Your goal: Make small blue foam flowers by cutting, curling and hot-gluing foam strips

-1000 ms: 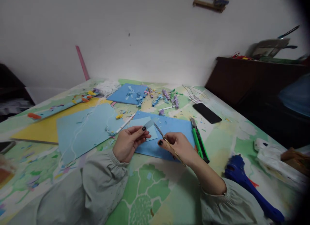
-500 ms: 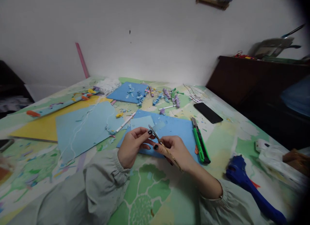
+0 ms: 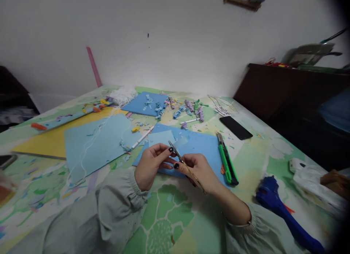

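Observation:
My right hand [image 3: 198, 170] is closed round slim pointed scissors [image 3: 194, 178] with gold handles, seen nearly edge-on. Their narrow tips point up and left, beside my left thumb. My left hand [image 3: 151, 162] is in a pinch, seemingly on a small light blue piece of paper [image 3: 181, 141] that shows just beyond the blades; the grip itself is partly hidden. Both hands are over a blue sheet [image 3: 203, 146]. A pale blue square [image 3: 160, 137] lies on that sheet, behind my left hand. Right of my right hand lies a green utility knife [image 3: 227, 162].
A light blue sheet [image 3: 95, 144] overlaps a yellow sheet [image 3: 38, 146] at left. Rolled paper bits [image 3: 179, 111] and a white stick [image 3: 142, 138] lie farther back. At right are a black phone [image 3: 235, 127] and a blue tool with a long handle [image 3: 287, 214]. Scraps litter the tablecloth.
The view has shifted very slightly. Both hands and the scissors keep almost the same pose.

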Tool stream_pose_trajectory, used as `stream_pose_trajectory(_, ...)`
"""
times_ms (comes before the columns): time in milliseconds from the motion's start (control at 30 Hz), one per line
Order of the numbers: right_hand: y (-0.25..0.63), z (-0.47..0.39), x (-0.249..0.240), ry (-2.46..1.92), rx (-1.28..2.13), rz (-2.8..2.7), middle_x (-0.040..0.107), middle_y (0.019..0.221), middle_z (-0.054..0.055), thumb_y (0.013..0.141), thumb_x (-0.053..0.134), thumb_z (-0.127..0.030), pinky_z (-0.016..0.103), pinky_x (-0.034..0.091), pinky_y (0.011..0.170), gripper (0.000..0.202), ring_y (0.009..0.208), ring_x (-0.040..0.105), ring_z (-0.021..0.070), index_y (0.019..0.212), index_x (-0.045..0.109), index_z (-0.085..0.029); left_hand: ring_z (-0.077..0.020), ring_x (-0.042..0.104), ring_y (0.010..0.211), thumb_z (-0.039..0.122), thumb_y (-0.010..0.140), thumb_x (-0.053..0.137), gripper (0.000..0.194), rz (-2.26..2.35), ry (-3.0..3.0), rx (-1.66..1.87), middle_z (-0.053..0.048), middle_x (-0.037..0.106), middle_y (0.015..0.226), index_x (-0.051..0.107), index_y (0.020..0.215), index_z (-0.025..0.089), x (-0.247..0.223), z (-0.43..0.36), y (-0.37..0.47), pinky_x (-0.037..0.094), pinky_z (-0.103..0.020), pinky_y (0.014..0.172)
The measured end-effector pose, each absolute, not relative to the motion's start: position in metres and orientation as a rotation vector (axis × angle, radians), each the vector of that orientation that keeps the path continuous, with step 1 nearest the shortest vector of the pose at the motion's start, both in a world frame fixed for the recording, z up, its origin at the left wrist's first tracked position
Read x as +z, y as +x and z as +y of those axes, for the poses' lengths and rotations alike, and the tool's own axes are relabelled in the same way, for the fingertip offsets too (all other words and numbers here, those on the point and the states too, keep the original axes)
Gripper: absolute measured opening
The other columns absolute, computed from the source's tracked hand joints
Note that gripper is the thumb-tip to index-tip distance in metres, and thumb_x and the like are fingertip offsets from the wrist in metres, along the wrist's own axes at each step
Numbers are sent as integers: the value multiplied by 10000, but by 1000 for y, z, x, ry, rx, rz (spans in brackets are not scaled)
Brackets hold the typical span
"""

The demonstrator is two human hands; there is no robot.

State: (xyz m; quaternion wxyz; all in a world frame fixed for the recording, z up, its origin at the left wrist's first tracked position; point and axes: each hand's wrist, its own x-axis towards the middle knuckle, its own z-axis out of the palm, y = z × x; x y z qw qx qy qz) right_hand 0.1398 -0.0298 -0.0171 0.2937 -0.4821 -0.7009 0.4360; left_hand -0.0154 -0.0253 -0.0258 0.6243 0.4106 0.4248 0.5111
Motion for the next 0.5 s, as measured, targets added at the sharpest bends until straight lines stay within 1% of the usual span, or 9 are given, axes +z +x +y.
stream_pose_trajectory(267, 141, -30, -19, -1265, 1191, -1861, 337, 441, -63, 719, 561, -545, 204, 167, 404, 447, 425, 291, 57, 532, 408, -170, -127, 628, 582, 310, 681, 674, 229, 993, 941, 1181, -17, 644, 706, 546, 745, 131, -23, -27, -14, 463, -199, 496)
stream_pose_trajectory(500, 139, -30, -18, -1260, 1198, -1851, 341, 436, -62, 711, 554, -576, 205, 173, 404, 471, 425, 296, 59, 524, 404, -170, -120, 622, 574, 305, 694, 666, 215, 992, 945, 1181, -3, 634, 686, 549, 742, 131, -25, -26, -14, 464, -200, 500)
